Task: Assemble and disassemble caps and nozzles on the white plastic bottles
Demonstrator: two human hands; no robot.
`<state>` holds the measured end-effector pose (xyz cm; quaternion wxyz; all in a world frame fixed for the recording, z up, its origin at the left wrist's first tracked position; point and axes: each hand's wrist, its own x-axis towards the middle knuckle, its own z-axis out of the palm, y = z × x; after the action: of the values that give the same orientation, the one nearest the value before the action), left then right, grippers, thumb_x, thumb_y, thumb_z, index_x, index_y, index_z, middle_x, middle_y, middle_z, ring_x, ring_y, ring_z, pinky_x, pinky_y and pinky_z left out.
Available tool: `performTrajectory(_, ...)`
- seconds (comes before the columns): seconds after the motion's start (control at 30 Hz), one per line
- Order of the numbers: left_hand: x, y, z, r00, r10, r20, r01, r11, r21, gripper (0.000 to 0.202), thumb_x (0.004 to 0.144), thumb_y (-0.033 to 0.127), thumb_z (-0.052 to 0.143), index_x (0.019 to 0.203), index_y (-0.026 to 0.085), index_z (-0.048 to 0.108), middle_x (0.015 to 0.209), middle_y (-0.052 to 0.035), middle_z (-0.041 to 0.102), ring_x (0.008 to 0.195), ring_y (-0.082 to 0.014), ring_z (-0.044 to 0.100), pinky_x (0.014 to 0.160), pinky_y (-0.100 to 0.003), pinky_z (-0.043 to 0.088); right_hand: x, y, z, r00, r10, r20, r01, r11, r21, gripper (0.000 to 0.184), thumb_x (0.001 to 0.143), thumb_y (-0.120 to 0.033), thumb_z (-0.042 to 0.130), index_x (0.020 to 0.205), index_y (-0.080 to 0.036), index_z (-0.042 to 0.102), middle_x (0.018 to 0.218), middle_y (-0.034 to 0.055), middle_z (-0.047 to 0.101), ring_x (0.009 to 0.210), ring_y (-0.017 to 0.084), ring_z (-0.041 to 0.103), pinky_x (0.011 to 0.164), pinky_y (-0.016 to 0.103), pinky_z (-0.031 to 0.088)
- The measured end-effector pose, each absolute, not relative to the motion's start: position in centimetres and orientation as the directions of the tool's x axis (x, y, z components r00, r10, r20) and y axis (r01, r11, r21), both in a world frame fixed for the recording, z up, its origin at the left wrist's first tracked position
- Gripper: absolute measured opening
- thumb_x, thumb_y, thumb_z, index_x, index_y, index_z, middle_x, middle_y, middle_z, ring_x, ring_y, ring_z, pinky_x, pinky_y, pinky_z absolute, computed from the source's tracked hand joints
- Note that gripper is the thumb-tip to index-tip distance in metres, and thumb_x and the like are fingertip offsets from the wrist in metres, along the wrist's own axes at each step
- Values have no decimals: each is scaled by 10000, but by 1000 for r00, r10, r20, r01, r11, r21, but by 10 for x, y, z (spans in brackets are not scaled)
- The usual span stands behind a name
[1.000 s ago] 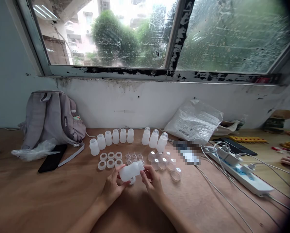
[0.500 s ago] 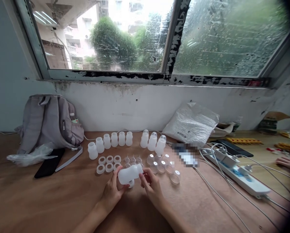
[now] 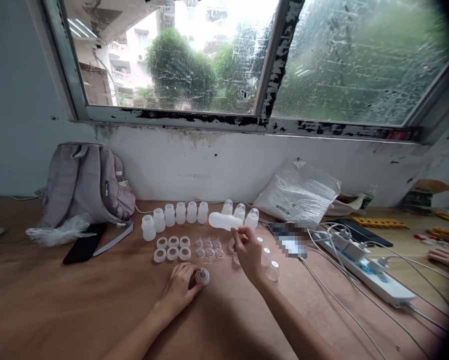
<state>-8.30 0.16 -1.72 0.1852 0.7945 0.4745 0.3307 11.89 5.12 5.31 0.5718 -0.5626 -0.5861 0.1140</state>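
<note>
My right hand (image 3: 249, 252) is closed on one end of a frosted baby bottle (image 3: 221, 221), which lies on its side in the air before the capped bottles (image 3: 252, 219). On the table my left hand (image 3: 179, 284) has its thumb and fingers around a collar ring with a teat (image 3: 202, 276). Beyond it are two rows of collar rings (image 3: 172, 253) and, beside them, two rows of clear teats (image 3: 208, 253). Several open frosted bottles (image 3: 169, 215) stand in a line at the back. Clear domed caps (image 3: 272, 271) are partly hidden behind my right hand.
A grey backpack (image 3: 85, 185), a plastic bag (image 3: 61, 231) and a dark flat case (image 3: 84, 245) are at the left. On the right lie a silvery pouch (image 3: 299, 192), a power strip (image 3: 374, 275) and loose cables. Another person's hand (image 3: 444, 256) rests at the far right.
The bottle has gone from between both hands, up and away in my right hand. My left hand has let go of it and moved down onto the collar ring with the teat.
</note>
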Motion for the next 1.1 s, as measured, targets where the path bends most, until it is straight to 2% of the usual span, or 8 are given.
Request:
performTrajectory(0.1,-83,3,-16,294,885,362,651,-463,602,251,707,344,564,921,214,559,948,-53,595,936,-236,502,833,-383,372,116,84,72,123,764,633,703,383,-600,237,795,-413,463,753,-188,524,706,51,603,574,159,529,555,273,361)
performTrajectory(0.2,-83,4,-15,263,890,371,660,-447,603,223,681,333,576,862,204,548,897,-53,587,888,-230,510,805,-367,377,112,120,77,36,819,573,811,311,-495,184,801,-338,463,760,-173,534,708,62,599,611,165,520,555,267,332)
performTrajectory(0.4,-85,4,-16,238,887,396,619,-453,642,200,636,289,609,786,196,514,833,-39,571,819,-211,519,742,-333,402,103,163,60,71,877,474,849,196,-491,102,768,-218,516,735,-121,516,643,42,559,605,121,506,551,233,299)
performTrajectory(0.6,-91,9,-17,146,887,438,534,-443,720,242,708,233,531,944,206,484,937,-49,566,881,-198,537,781,-336,427,94,173,49,77,874,479,857,188,-481,112,778,-194,509,703,-116,480,634,31,537,591,95,500,526,214,283)
performTrajectory(0.73,-93,13,-18,181,849,497,541,-508,670,350,722,182,510,1068,212,469,1058,-59,545,1015,-201,493,894,-365,388,94,177,46,65,873,484,870,187,-455,95,775,-213,534,762,-142,473,664,34,545,566,100,511,517,218,296)
performTrajectory(0.87,-92,16,-20,227,829,511,559,-541,628,278,724,150,494,991,219,531,1050,-54,548,1016,-203,495,898,-366,394,94,180,45,27,892,451,880,193,-434,116,759,-198,550,846,-160,483,737,57,574,568,108,523,518,223,308)
performTrajectory(1.0,-93,16,-20,211,835,507,537,-533,654,232,737,154,489,953,218,540,1033,-53,559,1004,-204,499,886,-367,400,91,174,50,3,885,465,874,224,-431,222,747,-170,535,961,-134,487,802,93,581,598,131,538,522,231,314)
performTrajectory(1.1,-93,14,-17,155,861,484,512,-489,706,198,757,215,498,953,215,529,971,-51,579,940,-200,527,837,-358,425,84,153,52,-83,856,510,813,354,-462,230,777,-183,487,1002,-139,484,752,69,575,598,143,527,528,235,341)
